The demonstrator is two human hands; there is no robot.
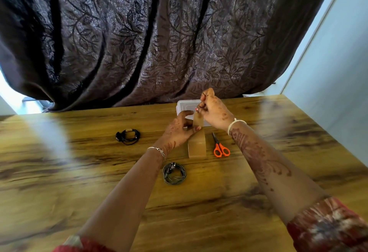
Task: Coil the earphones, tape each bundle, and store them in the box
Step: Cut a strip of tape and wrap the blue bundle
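Observation:
A brown tape roll (pixel 197 145) stands on edge on the wooden table (pixel 79 172). My left hand (pixel 180 129) grips the top of the roll. My right hand (pixel 214 109) pinches the free end of a tape strip (pixel 198 120) and holds it stretched up from the roll. One coiled black earphone bundle (pixel 127 136) with a piece of tape on it lies to the left. A second coiled earphone bundle (pixel 174 173) lies nearer me, below my left wrist. The clear plastic box (pixel 184 106) sits behind my hands, partly hidden by them.
Orange-handled scissors (pixel 220 146) lie shut just right of the tape roll. A dark patterned curtain (pixel 159 32) hangs behind the table's far edge. A pale wall (pixel 338 62) stands at the right.

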